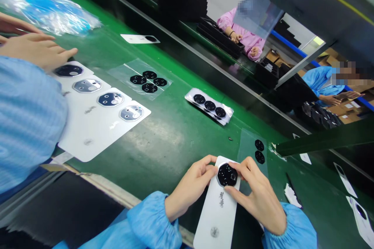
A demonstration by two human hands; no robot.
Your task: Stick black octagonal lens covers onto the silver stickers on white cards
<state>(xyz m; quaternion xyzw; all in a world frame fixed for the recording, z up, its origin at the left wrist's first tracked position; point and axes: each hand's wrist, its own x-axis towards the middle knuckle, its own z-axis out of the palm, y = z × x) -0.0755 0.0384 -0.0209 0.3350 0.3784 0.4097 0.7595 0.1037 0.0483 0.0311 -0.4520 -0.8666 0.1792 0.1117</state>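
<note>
A white phone back panel [215,218] with dark lettering and a round mark lies in front of me at the bench's near edge. Over its upper end sits a black octagonal camera lens cover [227,174] with several small holes. My left hand [189,184] is closed at the panel's upper left edge, fingertips beside the cover. With thumb and fingers, my right hand [254,192] grips the cover's right side. Whether the cover lies flush on the panel cannot be told. Right of my hands, a clear film sheet [247,149] carries two similar black covers [259,151].
A stack of film [209,107] with black covers and another film sheet [122,71] lie on the green bench [163,136]. At left, a co-worker's hand [37,50] hovers over white panels [102,128], near a plastic bag [55,11]. A green post [324,140] rises at right.
</note>
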